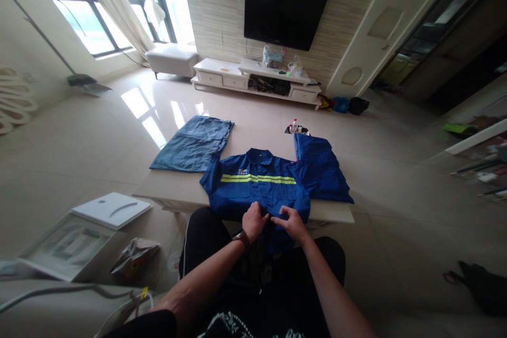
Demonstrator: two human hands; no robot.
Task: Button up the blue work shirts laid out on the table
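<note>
A dark blue work jacket [257, 187] with a collar and yellow reflective stripes lies front up on the low table [174, 186]. Its lower part hangs over the near edge toward my lap. At the middle of the front, my left hand [254, 222] pinches the jacket's front edge. Close beside it on the right, my right hand [291, 223] has thumb and fingers closed on the same cloth. Whether a button or fastener is between the fingertips is too small to see. My left wrist wears a watch or band.
Folded lighter blue cloth [194, 143] lies at the table's left, and darker blue folded cloth [322, 169] at its right. Small bottles [293, 127] show past the far edge. A white box [111, 210] stands on the left. A TV cabinet [233, 80] is beyond.
</note>
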